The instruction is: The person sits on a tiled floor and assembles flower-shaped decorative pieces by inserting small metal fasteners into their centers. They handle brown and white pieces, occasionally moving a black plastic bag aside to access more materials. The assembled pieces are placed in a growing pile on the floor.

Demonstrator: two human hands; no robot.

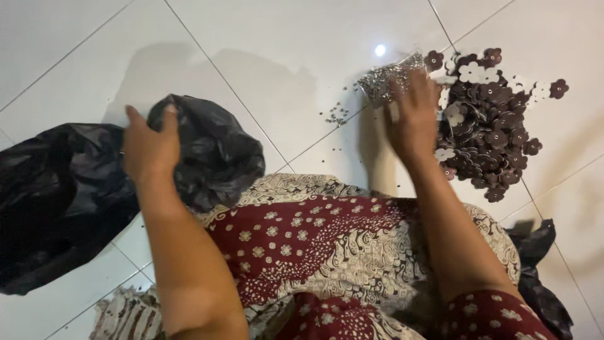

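My left hand [150, 146] rests on a crumpled black plastic bag [69, 189] that lies on the white tiled floor at the left; the fingers press on its bunched top. My right hand [412, 116] reaches forward at the right, its fingers on a clear bag of small silvery beads [385, 79]. Just right of that hand lies a heap of dark brown and white flower-shaped pieces [491, 126]. Whether the right hand grips the bead bag or only touches it is blurred.
A few loose silvery beads [336, 114] are scattered on the tile left of the bead bag. My lap is covered by red and cream patterned cloth [314, 252]. Another black bag [538, 277] lies at the lower right.
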